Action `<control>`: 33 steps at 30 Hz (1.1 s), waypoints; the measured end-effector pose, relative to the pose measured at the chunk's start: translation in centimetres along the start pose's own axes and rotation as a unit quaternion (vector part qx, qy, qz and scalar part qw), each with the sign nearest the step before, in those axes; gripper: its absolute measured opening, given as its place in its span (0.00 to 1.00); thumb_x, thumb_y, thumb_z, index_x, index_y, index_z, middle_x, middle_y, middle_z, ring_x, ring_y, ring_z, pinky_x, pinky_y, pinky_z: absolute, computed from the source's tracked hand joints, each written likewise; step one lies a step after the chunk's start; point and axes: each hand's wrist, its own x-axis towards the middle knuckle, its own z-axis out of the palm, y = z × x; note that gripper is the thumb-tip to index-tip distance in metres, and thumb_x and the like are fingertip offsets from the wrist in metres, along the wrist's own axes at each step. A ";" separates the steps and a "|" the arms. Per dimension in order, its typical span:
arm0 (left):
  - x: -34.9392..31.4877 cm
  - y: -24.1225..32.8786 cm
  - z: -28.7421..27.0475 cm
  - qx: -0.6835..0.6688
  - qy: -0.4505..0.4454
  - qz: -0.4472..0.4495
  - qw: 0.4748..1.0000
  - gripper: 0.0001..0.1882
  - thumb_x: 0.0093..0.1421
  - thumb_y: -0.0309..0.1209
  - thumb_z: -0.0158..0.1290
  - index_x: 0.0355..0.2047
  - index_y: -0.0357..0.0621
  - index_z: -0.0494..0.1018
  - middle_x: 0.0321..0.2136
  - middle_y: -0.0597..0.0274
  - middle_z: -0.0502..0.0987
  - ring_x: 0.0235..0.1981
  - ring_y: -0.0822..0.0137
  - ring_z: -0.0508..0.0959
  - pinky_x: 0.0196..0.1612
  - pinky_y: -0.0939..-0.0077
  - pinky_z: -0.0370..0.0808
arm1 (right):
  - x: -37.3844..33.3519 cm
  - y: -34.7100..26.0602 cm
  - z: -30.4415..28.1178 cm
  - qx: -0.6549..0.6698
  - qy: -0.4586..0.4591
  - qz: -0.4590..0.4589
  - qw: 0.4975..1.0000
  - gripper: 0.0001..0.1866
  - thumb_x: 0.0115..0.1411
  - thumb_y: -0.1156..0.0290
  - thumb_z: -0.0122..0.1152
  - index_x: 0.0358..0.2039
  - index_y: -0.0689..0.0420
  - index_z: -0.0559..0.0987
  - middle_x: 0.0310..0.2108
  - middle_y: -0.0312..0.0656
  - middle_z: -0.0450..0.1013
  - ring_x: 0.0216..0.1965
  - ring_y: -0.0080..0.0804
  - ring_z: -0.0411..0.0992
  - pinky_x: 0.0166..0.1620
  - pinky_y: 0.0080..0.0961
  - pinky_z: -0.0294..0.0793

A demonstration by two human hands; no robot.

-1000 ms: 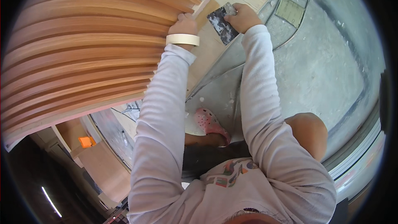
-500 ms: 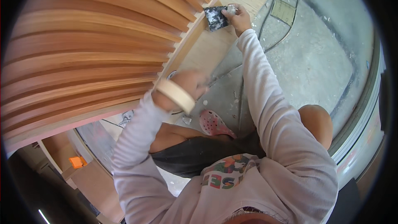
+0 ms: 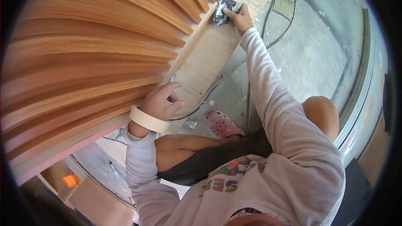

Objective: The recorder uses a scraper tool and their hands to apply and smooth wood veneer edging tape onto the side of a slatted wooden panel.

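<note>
My right hand (image 3: pixel 241 19) grips a flat, dark putty knife (image 3: pixel 222 13) smeared with white filler. Its blade is at the edge strip along the ends of the slatted wood panel (image 3: pixel 96 46). My left hand (image 3: pixel 159 102) is near the lower part of that edge, fingers bent and apart from the thumb, with nothing visible in it. A roll of cream masking tape (image 3: pixel 148 120) hangs round my left wrist like a bracelet. Beyond the left fingertips, a small round whitish thing (image 3: pixel 175 75) lies against the panel edge, partly hidden.
A pale wooden board (image 3: pixel 205 58) runs beside the panel. A dark cable (image 3: pixel 203 98) crosses the dusty grey floor (image 3: pixel 310 54), which has scattered chips and a yellowish card (image 3: pixel 284 7). My pink clog (image 3: pixel 222 124) is below. An orange object (image 3: pixel 71 180) sits on a shelf at lower left.
My left hand has moved left and down, from a blur to a clear view, fingers now apart. The putty knife has shifted slightly up and right along the edge, its blade tilted differently.
</note>
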 end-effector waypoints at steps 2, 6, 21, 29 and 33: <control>1.0 -0.7 0.1 0.003 -0.014 0.019 1.000 0.24 0.49 0.33 0.59 0.46 0.37 0.68 0.26 0.51 0.75 0.27 0.59 0.76 0.32 0.70 0.72 | 0.1 0.0 -0.3 -0.017 0.002 0.005 1.000 0.30 0.44 0.72 0.71 0.40 0.65 0.61 0.34 0.43 0.69 0.33 0.28 0.71 0.38 0.22 0.73; 3.6 -0.8 0.5 -0.008 -0.035 0.083 0.996 0.25 0.49 0.34 0.59 0.46 0.37 0.67 0.27 0.50 0.75 0.29 0.58 0.77 0.33 0.68 0.72 | 0.3 -0.8 -1.6 -0.018 -0.040 0.036 0.998 0.31 0.42 0.71 0.73 0.39 0.66 0.60 0.34 0.45 0.70 0.33 0.28 0.72 0.38 0.24 0.73; 2.4 -1.4 -0.1 -0.010 -0.047 0.013 0.999 0.26 0.51 0.29 0.57 0.50 0.37 0.66 0.24 0.59 0.76 0.26 0.69 0.74 0.33 0.75 0.71 | -2.0 -9.2 2.6 -0.433 -0.055 -0.192 0.879 0.22 0.47 0.59 0.65 0.42 0.56 0.78 0.25 0.38 0.72 0.29 0.28 0.69 0.34 0.24 0.70; -0.2 -0.4 0.1 -0.035 0.005 -0.027 0.999 0.26 0.49 0.32 0.59 0.48 0.35 0.67 0.24 0.54 0.75 0.26 0.64 0.75 0.32 0.73 0.72 | -1.0 -9.9 -1.0 -0.544 -0.187 -0.111 0.810 0.20 0.41 0.57 0.62 0.36 0.51 0.79 0.31 0.49 0.75 0.38 0.43 0.72 0.44 0.30 0.70; 0.0 -0.1 0.8 -0.056 0.001 -0.054 0.997 0.26 0.50 0.33 0.59 0.48 0.35 0.67 0.23 0.55 0.75 0.25 0.66 0.75 0.32 0.74 0.71 | -5.7 -4.4 -4.1 -0.701 -0.051 -0.111 0.703 0.34 0.31 0.60 0.75 0.42 0.55 0.74 0.36 0.52 0.73 0.39 0.43 0.72 0.43 0.35 0.70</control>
